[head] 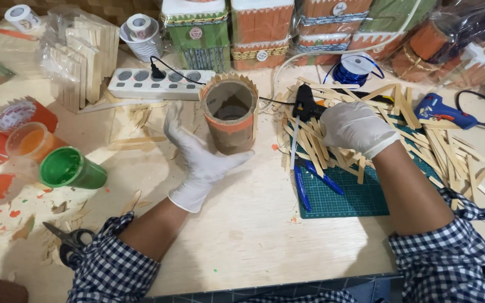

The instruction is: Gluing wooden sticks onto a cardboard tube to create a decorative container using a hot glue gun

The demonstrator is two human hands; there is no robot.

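Checked sleeves and two gloved hands at a craft surface (242,224), a stick-clad cardboard tube between them.

Left hand (197,157), fingers spread, steadies the tilted cardboard tube (229,115) from its 8 o'clock side; right hand (356,128), fingers curled, rests on the pile of wooden sticks (422,140) at the tube's 3 o'clock, whether pinching one cannot be told. Sticks already ring the tube; orange band still shows, so cladding appears partway. Black glue gun (304,104) lies beside the pile; green paint cup (71,168) at 9 o'clock, scissors (68,238) at 7 o'clock.
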